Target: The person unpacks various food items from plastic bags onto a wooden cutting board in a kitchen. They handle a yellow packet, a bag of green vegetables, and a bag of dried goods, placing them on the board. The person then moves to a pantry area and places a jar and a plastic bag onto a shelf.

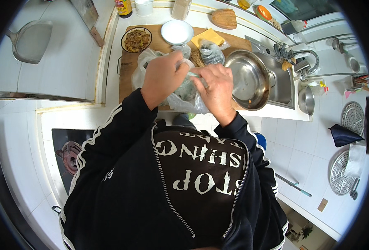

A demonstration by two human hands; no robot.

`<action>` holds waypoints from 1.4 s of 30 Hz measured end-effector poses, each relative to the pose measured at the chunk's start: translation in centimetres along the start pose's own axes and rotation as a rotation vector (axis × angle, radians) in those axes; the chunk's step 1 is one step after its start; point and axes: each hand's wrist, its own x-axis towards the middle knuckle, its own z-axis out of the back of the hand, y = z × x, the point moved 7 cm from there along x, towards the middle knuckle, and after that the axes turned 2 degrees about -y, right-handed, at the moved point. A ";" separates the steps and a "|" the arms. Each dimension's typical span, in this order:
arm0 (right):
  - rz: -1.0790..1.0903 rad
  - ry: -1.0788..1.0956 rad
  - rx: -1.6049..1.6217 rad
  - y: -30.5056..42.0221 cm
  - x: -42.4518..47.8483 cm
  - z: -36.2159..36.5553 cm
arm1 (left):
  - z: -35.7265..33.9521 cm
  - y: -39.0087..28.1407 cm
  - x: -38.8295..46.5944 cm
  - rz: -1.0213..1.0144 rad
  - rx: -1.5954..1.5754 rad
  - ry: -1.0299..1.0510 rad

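Observation:
A translucent plastic bag [187, 97] with dark and greenish contents that I cannot make out lies at the front of a wooden cutting board [126, 70]. My left hand [164, 76] pinches the gathered top of the bag. Close beside it, my right hand [215, 86] grips another part of the same plastic, fingers curled. Behind the hands stand a bowl of brown chopped food [136, 40] and a white bowl [177, 32]. A second, knotted plastic bag [212, 52] with dark contents rests near a yellow cloth or sheet [210, 37].
A large steel basin [248, 79] overlaps the board's right side, beside the sink [281, 84] and its faucet [312, 56]. Along the back are a sauce bottle [123, 7], a white tub [144, 7] and a cut piece of gourd or squash [224, 18]. A gas burner [70, 157] lies at lower left.

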 end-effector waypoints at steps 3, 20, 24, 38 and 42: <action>-0.030 -0.034 0.081 -0.7 0.0 0.8 | 0.3 0.6 -0.1 0.010 0.058 0.004; -0.088 0.051 0.031 -0.5 -0.2 1.3 | 1.1 -0.9 0.0 -0.014 0.001 -0.040; -0.063 -0.052 0.089 -1.6 -0.8 1.9 | 1.4 0.3 0.0 -0.046 0.134 -0.046; -0.643 0.005 1.114 -6.5 -3.0 -2.2 | 0.4 0.2 0.7 -0.205 -0.081 0.082; -0.651 0.116 1.148 -6.4 -1.8 -3.1 | -0.8 0.6 0.6 -0.022 -0.200 0.285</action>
